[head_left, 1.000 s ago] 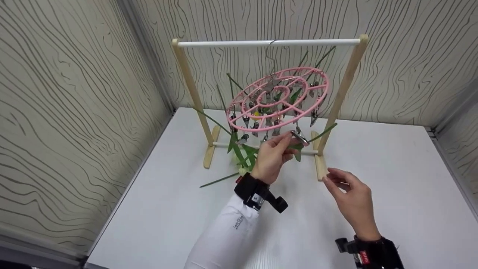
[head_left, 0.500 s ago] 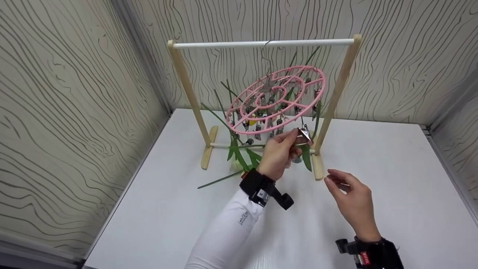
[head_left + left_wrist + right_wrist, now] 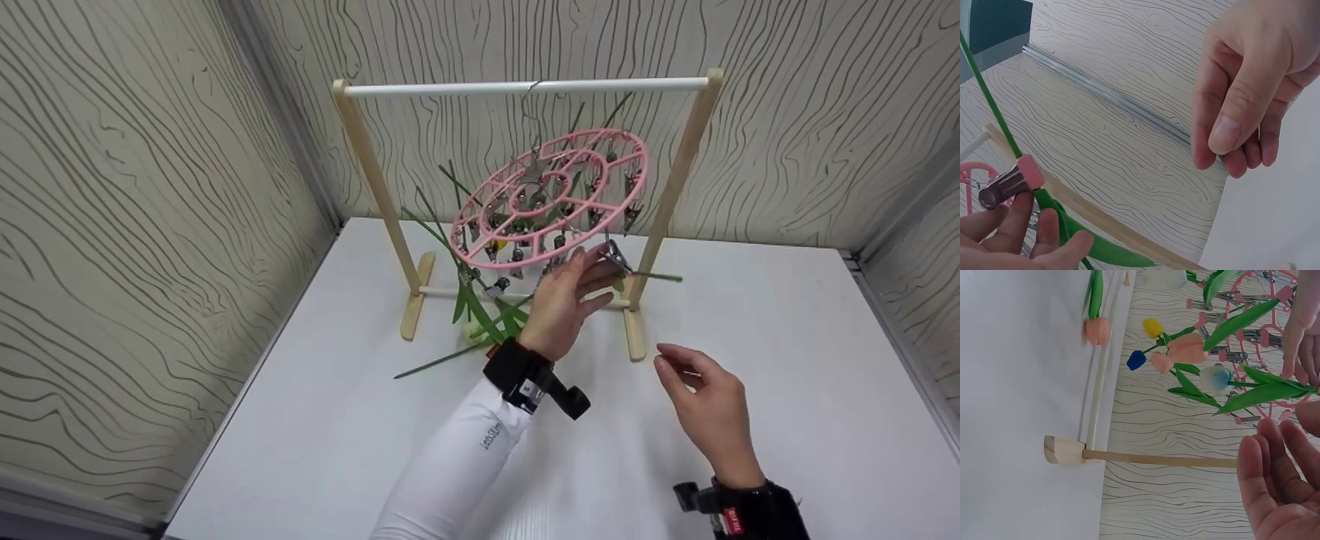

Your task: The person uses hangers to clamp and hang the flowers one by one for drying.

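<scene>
In the head view, my left hand [image 3: 559, 307] has its fingers spread under a metal clip [image 3: 616, 257] at the right front of a tilted pink round clip hanger [image 3: 499, 266]. The clip's pink-tipped jaws bite the green stem of an artificial tulip in the left wrist view; my left fingertips touch or nearly touch the clip. That tulip's blue-and-white bloom [image 3: 1217, 378] hangs head down beside the hand, with long green leaves. Lower right, my right hand [image 3: 709, 405] hovers with loosely bent fingers, holding nothing.
The hanger hooks onto the white bar [image 3: 450, 89] of a wooden stand [image 3: 375, 172]. More tulips hang there, including a yellow one [image 3: 1153, 328], a blue one [image 3: 1136, 360] and a peach one [image 3: 1188, 349]. Patterned panels [image 3: 135, 225] enclose the white table [image 3: 787, 337].
My left fingers have loosened from the clip and spread apart. The clipped stem has swung from pointing up to pointing right. The right hand has barely moved.
</scene>
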Demonstrator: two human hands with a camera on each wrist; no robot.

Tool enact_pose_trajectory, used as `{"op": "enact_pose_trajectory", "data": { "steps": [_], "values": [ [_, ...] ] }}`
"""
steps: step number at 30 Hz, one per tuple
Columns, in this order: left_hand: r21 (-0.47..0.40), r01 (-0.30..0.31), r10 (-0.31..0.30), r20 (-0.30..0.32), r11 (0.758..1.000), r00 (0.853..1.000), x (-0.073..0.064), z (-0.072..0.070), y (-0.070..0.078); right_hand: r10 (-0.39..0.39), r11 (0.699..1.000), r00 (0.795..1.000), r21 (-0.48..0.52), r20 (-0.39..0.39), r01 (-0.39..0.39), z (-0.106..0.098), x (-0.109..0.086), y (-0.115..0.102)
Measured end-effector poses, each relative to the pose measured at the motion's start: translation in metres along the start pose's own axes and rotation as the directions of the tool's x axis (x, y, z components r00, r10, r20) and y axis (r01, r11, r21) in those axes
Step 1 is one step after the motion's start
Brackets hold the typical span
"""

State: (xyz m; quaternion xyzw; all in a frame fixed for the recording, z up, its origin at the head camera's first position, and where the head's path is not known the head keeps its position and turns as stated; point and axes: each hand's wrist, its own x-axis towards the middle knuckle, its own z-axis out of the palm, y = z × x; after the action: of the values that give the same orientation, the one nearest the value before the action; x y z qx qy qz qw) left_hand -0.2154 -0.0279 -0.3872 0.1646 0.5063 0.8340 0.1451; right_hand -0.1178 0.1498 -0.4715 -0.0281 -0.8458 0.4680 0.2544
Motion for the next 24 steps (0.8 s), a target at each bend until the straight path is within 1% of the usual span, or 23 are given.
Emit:
{"op": "enact_pose_trajectory", "data": {
  "steps": [4,7,14,16,19,24],
  "values": [
    [-0.018,-0.020,0.019,-0.057,1.000,0.998,0.000,-0.001,-0.002,0.002,1.000,1.000,-0.013,0.010,-0.002,0.000,-0.001,0.000],
    [-0.016,-0.015,0.013,-0.093,1.000,0.996,-0.001,-0.002,-0.003,0.007,1.000,1.000,-0.017,0.016,-0.006,-0.001,-0.001,0.000],
    [0.013,0.002,0.000,-0.122,1.000,0.993,-0.006,-0.004,-0.002,0.011,1.000,1.000,-0.015,0.026,-0.011,-0.001,-0.003,0.001],
    [0.023,-0.005,0.008,-0.116,1.000,0.993,-0.008,-0.006,-0.002,0.011,1.000,1.000,-0.016,0.027,-0.011,-0.001,-0.003,0.002],
    [0.063,-0.005,0.012,-0.102,0.998,0.995,-0.012,-0.007,-0.002,0.011,1.000,1.000,-0.012,0.028,-0.011,-0.002,-0.004,0.003],
    [0.118,0.027,-0.022,-0.048,0.993,0.999,-0.025,-0.008,0.002,0.013,1.000,1.000,-0.018,0.025,-0.013,-0.004,-0.004,0.005]
  ]
}}
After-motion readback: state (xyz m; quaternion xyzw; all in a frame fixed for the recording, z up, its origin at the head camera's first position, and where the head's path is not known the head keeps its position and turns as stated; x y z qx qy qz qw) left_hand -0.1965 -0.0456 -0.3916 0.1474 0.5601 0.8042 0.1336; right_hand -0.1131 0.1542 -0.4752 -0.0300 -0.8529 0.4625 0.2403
